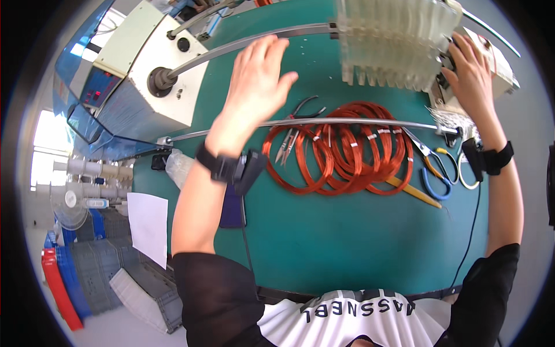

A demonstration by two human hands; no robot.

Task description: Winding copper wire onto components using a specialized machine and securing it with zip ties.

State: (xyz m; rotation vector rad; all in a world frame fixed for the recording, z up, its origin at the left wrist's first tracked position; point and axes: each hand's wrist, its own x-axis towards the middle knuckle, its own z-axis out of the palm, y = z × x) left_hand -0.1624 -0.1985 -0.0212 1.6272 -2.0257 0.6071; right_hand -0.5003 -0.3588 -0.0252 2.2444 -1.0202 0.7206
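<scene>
A green tabletop (347, 243) spreads across the middle. On its right part lie hand tools (426, 150) with blue and yellow handles, beside a bundle of white strands (454, 120). A yellow stick (425, 195) slants nearby, its tip toward the lower right. On the left part sit a clear plastic bag (180, 168), a small black object (160, 162) just beside it, and a flat dark blue item (231, 211). Further left are a white sheet (148, 228), grey crates (95, 272), a red crate (60, 289), white spools (98, 169), a fan (70, 201) and a bright window (47, 141).
</scene>
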